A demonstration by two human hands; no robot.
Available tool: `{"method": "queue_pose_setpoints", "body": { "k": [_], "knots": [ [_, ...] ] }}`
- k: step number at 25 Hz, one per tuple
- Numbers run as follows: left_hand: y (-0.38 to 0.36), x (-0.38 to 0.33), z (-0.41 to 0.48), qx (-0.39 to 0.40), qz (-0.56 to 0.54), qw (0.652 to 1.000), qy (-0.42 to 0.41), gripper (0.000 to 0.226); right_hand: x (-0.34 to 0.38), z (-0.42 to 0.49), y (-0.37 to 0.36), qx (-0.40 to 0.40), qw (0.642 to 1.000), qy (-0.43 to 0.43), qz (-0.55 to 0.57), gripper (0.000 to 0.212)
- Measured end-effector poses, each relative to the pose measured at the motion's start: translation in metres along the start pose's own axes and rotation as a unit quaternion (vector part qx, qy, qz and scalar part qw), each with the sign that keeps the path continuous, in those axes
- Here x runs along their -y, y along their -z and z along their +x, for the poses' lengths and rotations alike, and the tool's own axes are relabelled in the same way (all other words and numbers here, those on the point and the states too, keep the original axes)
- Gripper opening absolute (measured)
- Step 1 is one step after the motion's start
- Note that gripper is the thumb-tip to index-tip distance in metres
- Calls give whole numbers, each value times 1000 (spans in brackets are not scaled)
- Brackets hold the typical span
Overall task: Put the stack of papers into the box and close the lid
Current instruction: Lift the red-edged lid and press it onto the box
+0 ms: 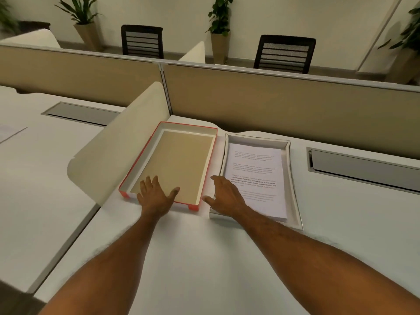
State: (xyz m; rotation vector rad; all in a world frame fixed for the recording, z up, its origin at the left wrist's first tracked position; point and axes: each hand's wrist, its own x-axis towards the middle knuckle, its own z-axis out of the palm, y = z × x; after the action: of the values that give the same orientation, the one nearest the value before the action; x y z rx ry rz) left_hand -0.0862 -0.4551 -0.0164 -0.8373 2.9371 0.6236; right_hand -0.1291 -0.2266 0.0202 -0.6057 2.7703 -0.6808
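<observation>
Papers [256, 178] already in grey box [292, 178], frame right. Red lid [169, 163] lies left, long axis running away; left hand [155, 196] on it, right hand [225, 195] beside; both grips released.

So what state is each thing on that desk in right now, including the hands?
Red-edged lid: off the box, lying inside-up on the desk.
White box: open, papers inside.
Stack of papers: lying flat in the box, printed side up.
Left hand: open, fingers spread, over the lid's near edge.
Right hand: open, holding nothing, over the box's near left corner.
</observation>
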Motion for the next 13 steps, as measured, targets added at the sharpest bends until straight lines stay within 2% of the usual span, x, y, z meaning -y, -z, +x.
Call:
{"method": "queue_pose_setpoints", "body": {
  "k": [4,7,9,11,13],
  "knots": [
    [1,29,-4,-67,-129,984,105,107,17,11,-19,21,994,59,-95,53],
    [-8,33,-11,-98,-223,962,126,118,24,11,-29,25,981,120,-151,32],
    [-15,25,-14,-122,-280,942,140,120,29,12,-35,29,972,150,-180,25],
    [-22,13,-17,-138,-373,897,195,108,32,13,-39,31,972,161,-169,22],
    [-25,3,-20,-149,-471,839,227,75,35,12,-38,20,980,157,-119,19]
  ]
}}
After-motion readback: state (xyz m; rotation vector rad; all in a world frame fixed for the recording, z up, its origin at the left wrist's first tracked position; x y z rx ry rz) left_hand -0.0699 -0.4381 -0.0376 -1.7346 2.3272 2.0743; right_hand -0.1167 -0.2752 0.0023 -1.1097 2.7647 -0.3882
